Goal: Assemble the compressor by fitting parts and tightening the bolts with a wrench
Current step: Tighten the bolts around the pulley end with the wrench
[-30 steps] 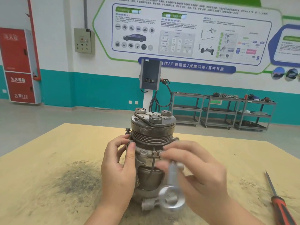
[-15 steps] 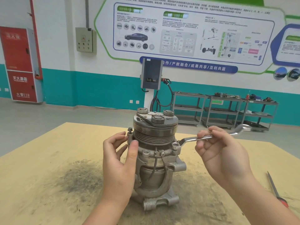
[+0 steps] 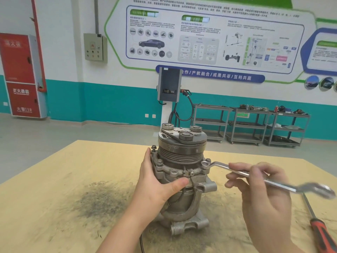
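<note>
A grey metal compressor (image 3: 180, 161) stands upright on the wooden table (image 3: 73, 179), its grooved pulley on top. My left hand (image 3: 156, 183) grips its body from the left, thumb across the front below the flange. A bolt (image 3: 153, 147) sticks up at the flange's left rim, just above my fingers. My right hand (image 3: 259, 189) holds a silver wrench (image 3: 237, 171) by its shaft. The ring end of the wrench sits at a bolt on the right side of the flange. Its open end points right and looks blurred.
An orange-handled screwdriver (image 3: 317, 225) lies on the table at the far right. A dark smudge of grime (image 3: 102, 199) stains the wood left of the compressor. Metal carts (image 3: 251, 125) and a charging post (image 3: 169, 88) stand far behind the table.
My right hand swung the wrench from the compressor's front round to its right side, then lowered its free end. My left hand shifted so the thumb lies across the front.
</note>
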`<control>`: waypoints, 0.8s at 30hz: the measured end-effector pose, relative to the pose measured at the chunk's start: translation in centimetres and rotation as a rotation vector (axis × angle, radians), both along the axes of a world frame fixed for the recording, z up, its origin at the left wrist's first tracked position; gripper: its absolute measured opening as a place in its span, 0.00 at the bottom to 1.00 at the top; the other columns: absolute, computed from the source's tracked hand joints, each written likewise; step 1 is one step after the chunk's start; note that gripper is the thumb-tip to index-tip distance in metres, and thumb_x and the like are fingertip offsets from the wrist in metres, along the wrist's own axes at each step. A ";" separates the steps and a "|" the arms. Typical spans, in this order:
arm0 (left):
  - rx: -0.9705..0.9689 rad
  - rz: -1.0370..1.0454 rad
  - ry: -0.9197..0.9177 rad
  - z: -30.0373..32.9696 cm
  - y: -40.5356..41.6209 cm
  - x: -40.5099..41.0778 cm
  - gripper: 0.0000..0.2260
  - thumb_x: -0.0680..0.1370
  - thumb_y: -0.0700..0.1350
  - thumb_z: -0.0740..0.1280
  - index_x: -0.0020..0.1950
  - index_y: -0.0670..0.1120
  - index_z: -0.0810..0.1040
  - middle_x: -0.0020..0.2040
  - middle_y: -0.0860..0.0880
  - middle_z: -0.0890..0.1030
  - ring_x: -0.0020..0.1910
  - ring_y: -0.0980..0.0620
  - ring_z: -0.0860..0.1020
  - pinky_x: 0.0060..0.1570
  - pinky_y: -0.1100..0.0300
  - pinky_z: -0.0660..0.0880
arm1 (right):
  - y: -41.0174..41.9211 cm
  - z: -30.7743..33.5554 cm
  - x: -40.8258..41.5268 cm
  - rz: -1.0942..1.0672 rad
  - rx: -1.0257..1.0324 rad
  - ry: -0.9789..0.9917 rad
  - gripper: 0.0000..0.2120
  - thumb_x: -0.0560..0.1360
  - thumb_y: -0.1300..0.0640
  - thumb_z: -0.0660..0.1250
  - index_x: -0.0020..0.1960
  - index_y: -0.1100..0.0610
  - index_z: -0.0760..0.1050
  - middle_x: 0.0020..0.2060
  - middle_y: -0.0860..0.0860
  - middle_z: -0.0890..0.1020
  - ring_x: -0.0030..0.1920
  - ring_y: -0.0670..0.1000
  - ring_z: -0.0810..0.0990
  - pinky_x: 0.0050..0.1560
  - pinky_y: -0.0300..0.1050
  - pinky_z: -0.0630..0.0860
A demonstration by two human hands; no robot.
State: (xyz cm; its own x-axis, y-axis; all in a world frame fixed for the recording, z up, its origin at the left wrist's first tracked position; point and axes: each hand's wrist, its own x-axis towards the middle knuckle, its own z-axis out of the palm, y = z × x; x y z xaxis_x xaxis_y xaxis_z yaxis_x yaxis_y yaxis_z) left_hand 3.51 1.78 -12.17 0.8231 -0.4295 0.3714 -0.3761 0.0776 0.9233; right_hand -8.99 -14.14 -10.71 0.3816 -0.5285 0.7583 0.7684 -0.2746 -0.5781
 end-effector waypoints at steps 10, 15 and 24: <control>-0.076 0.012 0.038 -0.1 0.0 0.3 0.56 0.54 0.68 0.76 0.76 0.64 0.52 0.72 0.48 0.70 0.69 0.49 0.72 0.68 0.43 0.69 | 6.0 2.4 1.6 -0.415 -0.874 0.198 0.05 0.73 0.59 0.68 0.46 0.58 0.80 0.44 0.47 0.80 0.40 0.45 0.78 0.40 0.43 0.78; -0.007 0.032 -0.066 -0.4 0.3 0.4 0.54 0.56 0.74 0.74 0.76 0.61 0.56 0.71 0.56 0.71 0.69 0.55 0.71 0.69 0.45 0.69 | 3.5 5.5 0.0 -0.285 -0.377 0.068 0.08 0.77 0.58 0.57 0.43 0.49 0.73 0.36 0.49 0.79 0.33 0.47 0.77 0.35 0.37 0.73; -0.015 0.042 -0.057 -0.1 0.3 0.2 0.58 0.53 0.76 0.72 0.78 0.60 0.52 0.73 0.57 0.67 0.71 0.56 0.67 0.71 0.47 0.66 | -2.2 5.6 3.3 0.319 0.668 0.257 0.07 0.77 0.65 0.51 0.46 0.56 0.65 0.27 0.53 0.70 0.23 0.50 0.64 0.27 0.42 0.62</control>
